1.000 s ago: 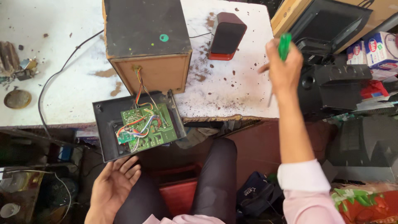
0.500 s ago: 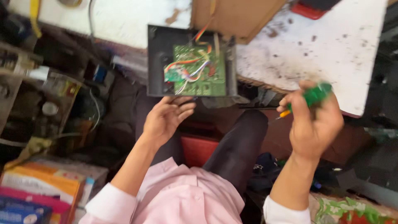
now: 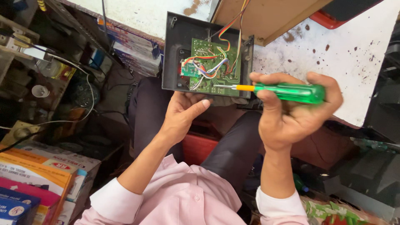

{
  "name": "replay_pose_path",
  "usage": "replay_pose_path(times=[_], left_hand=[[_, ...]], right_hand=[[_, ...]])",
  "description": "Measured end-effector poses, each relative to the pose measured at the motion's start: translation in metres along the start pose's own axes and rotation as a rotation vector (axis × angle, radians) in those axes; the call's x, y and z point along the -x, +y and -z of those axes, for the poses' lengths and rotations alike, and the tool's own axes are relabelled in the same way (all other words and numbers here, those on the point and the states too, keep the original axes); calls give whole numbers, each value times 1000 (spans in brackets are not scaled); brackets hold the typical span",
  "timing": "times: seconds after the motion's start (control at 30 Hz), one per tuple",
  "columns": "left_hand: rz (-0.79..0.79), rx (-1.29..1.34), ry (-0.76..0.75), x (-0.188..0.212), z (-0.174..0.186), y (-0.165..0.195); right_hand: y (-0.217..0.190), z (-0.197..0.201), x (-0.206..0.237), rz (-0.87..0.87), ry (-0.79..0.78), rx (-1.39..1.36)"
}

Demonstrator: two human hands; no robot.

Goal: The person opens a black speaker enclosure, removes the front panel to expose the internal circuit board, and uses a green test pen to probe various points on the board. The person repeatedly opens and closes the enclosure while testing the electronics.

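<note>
A black panel (image 3: 177, 50) carrying a green circuit board (image 3: 212, 66) with coloured wires hangs at the edge of the white worktable (image 3: 346, 62). My left hand (image 3: 183, 112) supports the panel from below, thumb against its lower edge. A screwdriver with a green handle (image 3: 289, 92) is gripped in my right hand (image 3: 291, 112); its metal shaft points left and its tip lies over the board. Wires run from the board up into a wooden speaker box (image 3: 266, 16).
A red and black object (image 3: 341, 12) stands on the stained table beyond the box. Cluttered shelves with cables and parts (image 3: 46, 75) fill the left. Colourful cardboard boxes (image 3: 37, 183) are stacked at bottom left. Dark equipment (image 3: 375, 166) sits at the right.
My right hand came down from above the table with the screwdriver and turned it level over the board. My left hand rose and took hold of the panel's lower edge.
</note>
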State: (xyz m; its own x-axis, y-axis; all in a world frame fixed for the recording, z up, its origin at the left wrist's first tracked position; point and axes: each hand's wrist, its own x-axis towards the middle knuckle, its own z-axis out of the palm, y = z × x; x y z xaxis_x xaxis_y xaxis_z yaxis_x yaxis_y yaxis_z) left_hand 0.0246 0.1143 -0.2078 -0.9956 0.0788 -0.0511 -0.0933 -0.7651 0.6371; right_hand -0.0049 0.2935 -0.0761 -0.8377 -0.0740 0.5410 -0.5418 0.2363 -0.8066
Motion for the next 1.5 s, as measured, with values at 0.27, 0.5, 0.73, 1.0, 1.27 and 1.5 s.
replay_pose_path(times=[0.27, 0.5, 0.73, 1.0, 1.27, 1.5], left_hand=[[-60, -22, 39, -5, -2, 13], [-82, -14, 39, -4, -4, 29], [-47, -55, 79, -5, -3, 36], [-61, -75, 30, -3, -4, 44], [-88, -45, 45, -3, -8, 47], [-30, -96, 38, 0, -3, 51]], right_hand=[[-2, -24, -17, 34, -70, -12], [-2, -40, -26, 41, -111, -82], [-8, -51, -30, 47, -176, -32], [-23, -58, -43, 134, -323, 58], [-48, -64, -70, 367, -470, 210], [-72, -59, -80, 221, -552, 147]])
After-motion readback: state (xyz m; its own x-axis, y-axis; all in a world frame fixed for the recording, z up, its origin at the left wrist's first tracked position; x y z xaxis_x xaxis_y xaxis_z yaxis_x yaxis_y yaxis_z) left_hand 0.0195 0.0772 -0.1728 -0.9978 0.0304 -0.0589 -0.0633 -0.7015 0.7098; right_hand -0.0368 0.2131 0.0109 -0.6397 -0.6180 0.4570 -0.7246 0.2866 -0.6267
